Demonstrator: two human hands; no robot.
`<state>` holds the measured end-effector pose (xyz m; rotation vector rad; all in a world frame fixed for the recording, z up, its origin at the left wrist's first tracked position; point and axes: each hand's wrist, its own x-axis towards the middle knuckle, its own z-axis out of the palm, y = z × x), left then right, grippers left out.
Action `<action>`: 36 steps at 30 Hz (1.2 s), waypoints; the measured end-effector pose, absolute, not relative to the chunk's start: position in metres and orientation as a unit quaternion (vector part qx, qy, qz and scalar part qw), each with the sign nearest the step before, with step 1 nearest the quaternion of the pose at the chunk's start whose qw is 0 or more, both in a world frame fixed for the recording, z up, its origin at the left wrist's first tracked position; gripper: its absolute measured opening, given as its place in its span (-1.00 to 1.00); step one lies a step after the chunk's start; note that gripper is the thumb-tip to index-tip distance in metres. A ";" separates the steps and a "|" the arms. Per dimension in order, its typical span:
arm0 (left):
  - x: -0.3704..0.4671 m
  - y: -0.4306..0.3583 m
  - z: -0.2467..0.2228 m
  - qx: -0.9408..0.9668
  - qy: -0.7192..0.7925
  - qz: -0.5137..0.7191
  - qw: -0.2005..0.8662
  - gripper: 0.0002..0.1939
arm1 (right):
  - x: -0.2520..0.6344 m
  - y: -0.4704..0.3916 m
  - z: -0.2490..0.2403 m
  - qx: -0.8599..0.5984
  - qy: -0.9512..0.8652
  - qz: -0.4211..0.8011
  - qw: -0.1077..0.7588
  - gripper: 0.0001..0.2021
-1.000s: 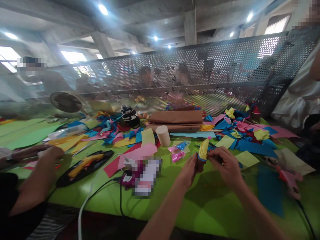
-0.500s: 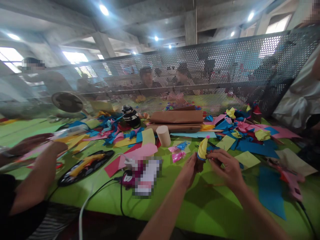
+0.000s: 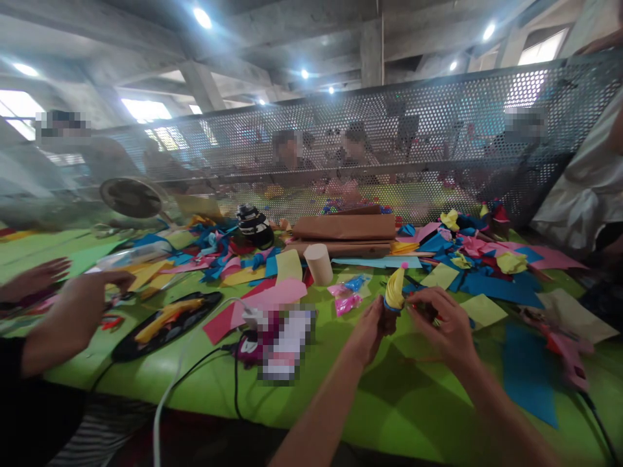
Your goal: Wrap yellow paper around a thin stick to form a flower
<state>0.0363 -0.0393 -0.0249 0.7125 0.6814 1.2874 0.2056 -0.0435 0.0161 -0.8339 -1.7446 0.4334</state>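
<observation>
My left hand [image 3: 370,329] grips a small yellow cone-shaped party hat [image 3: 394,289] from below and from the left. The hat stands nearly upright, with a pink ball at its tip and a blue band around its base. Just right of the hat is my right hand [image 3: 444,324], thumb and fingers pinched together near the band. Whatever sits in that pinch is too small to make out. Behind the hat, a dark tool partly shows on the table. Small bags [image 3: 348,295] with pink and blue contents lie to the left of the hat.
Coloured paper sheets [image 3: 487,311] cover much of the green table [image 3: 331,402]. A pink glue gun [image 3: 567,353] lies at right. A cream cylinder [image 3: 319,264], a power strip [image 3: 250,347] with cords and a black tray [image 3: 168,324] are leftward. A co-worker's arms [image 3: 63,324] reach in at left.
My right hand has drawn back slightly from the hat, leaving a small gap. The hat has barely moved. At left, the co-worker's hands have moved apart.
</observation>
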 end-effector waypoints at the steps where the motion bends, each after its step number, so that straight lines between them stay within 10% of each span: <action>1: 0.036 -0.039 -0.025 0.318 0.308 0.575 0.689 -0.45 | 0.206 -0.043 0.016 -0.355 -0.731 0.184 0.552 -0.92; 36: 0.037 -0.042 -0.022 0.353 0.319 0.543 0.692 -0.53 | 0.205 -0.049 0.025 -0.299 -0.756 0.242 0.530 -0.94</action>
